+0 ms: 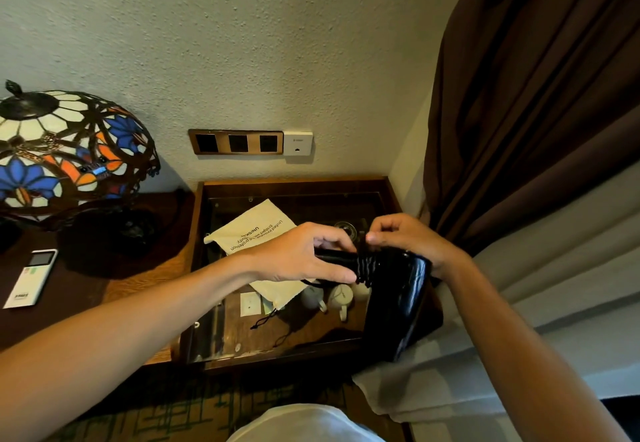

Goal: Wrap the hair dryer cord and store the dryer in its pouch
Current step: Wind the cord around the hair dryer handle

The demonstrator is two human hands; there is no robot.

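A glossy black hair dryer point(398, 299) hangs in the air above a glass-topped cabinet, its barrel pointing down and its handle lying sideways to the left. My left hand point(304, 254) grips the handle. The black cord point(369, 266) is coiled in several tight turns around the handle, just right of my left fingers. My right hand point(412, 237) pinches the cord at the top of the coil. A cream cloth pouch point(256, 233) with printed text lies flat on the glass behind and under my hands, its black drawstring point(265, 320) trailing toward me.
The wooden cabinet point(197, 268) has a glass top with white cups point(341, 297) beneath it. A stained-glass lamp point(65, 154) and a white remote point(31, 277) stand on the table at left. Wall sockets point(237, 141) sit behind. A brown curtain point(536, 95) hangs at right.
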